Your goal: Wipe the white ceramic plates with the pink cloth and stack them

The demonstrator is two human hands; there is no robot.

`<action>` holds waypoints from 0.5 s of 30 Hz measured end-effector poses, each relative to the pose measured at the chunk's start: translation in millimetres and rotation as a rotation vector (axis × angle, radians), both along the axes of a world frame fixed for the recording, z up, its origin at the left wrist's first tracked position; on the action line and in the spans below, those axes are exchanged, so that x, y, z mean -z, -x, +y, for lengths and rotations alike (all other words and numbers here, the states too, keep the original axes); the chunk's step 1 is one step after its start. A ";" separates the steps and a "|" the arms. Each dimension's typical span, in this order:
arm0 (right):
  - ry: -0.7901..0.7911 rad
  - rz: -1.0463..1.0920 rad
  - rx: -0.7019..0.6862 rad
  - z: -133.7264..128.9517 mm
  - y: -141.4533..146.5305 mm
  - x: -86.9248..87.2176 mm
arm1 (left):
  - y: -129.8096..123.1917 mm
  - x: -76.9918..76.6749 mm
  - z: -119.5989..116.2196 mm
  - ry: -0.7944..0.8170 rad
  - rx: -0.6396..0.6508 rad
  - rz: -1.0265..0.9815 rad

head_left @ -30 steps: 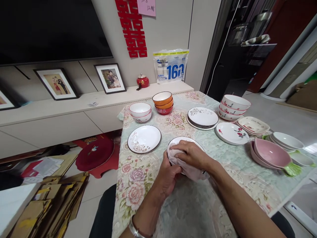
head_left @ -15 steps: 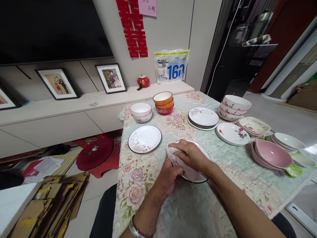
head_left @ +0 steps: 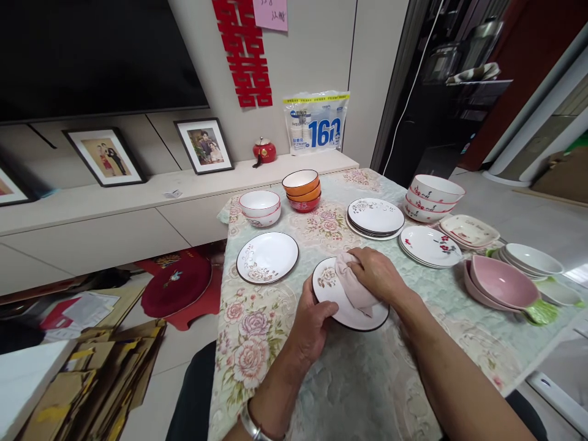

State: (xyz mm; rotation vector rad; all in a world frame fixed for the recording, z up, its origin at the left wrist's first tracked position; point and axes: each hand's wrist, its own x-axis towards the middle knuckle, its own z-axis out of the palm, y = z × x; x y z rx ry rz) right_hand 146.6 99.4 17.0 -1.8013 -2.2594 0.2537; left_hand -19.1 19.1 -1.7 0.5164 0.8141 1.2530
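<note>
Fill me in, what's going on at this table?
A person is handling a dark-rimmed white plate over a floral tablecloth. The left hand grips its near-left edge, thumb on top; the right hand holds a bunched pale pink cloth against its face, leaving the flower print at the far left uncovered. A similar single plate lies to the left. Stacked plates and orange bowls stand farther back; pink bowls sit to the right.

Cloth (head_left: 356,289) on plate (head_left: 339,311), bowls (head_left: 303,191) behind
</note>
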 end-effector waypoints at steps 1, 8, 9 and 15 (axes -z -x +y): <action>0.003 -0.020 0.033 -0.1 0.2 -0.1 | -0.4 0.1 0.3 -0.004 -0.010 -0.012; -0.140 -0.021 0.000 -4.0 8.9 -0.2 | -0.1 -4.3 -1.1 0.013 0.003 0.067; -0.167 0.006 -0.038 -5.8 12.1 -0.1 | 0.1 -4.6 -1.8 0.002 0.023 0.078; -0.204 0.236 -0.479 -17.7 34.2 2.5 | 0.8 0.9 -2.1 -0.011 0.105 0.081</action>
